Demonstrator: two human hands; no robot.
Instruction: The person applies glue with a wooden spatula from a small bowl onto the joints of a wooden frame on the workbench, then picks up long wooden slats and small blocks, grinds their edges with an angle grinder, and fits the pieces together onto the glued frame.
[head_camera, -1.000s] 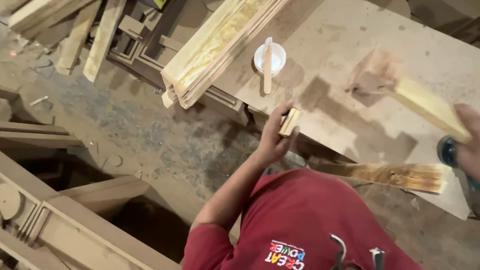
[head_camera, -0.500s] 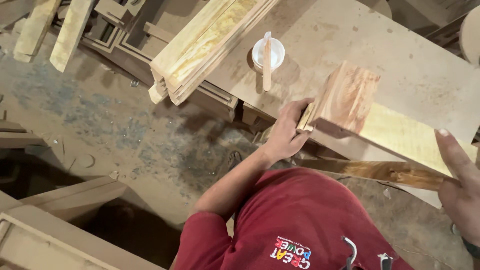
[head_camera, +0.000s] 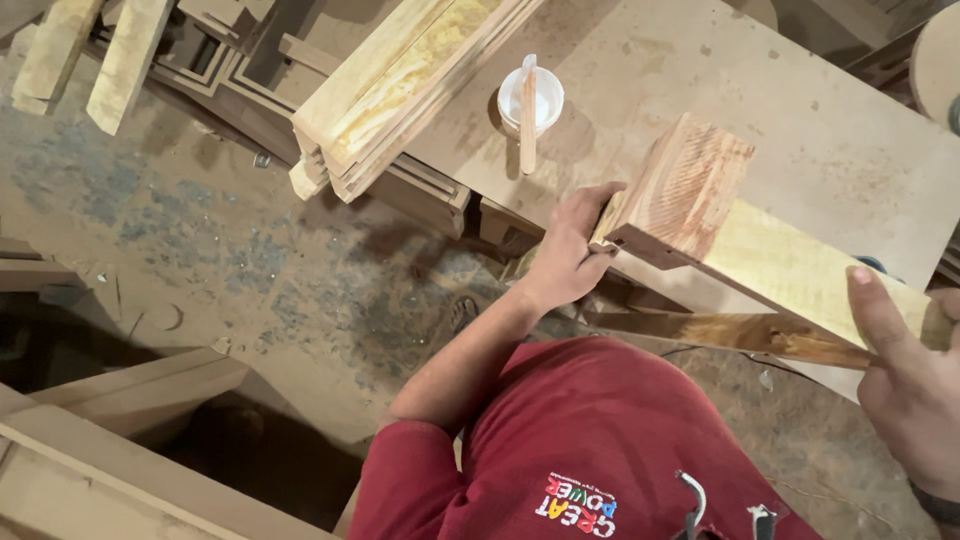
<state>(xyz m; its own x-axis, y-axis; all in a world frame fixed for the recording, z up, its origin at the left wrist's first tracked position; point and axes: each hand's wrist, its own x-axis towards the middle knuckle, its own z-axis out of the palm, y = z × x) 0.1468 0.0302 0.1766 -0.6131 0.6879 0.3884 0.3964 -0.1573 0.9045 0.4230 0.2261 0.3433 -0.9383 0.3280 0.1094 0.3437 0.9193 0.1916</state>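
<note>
A thick wooden plank with a reddish cut end and a yellow face hangs tilted over the front edge of the workbench. My left hand grips the lower corner of its reddish end. At the lower right, my right hand clasps the plank's other end, thumb up along the face. My red shirt fills the bottom of the view.
A white cup with a wooden stick across it stands on the bench. A stack of moulded wood strips juts over the bench's left edge. A narrower board lies under the plank. Frames and offcuts lie on the dusty floor.
The plank has swung left and closer to me. Its reddish end has come to my left hand, which now grips it. My right hand has stayed on the far end.
</note>
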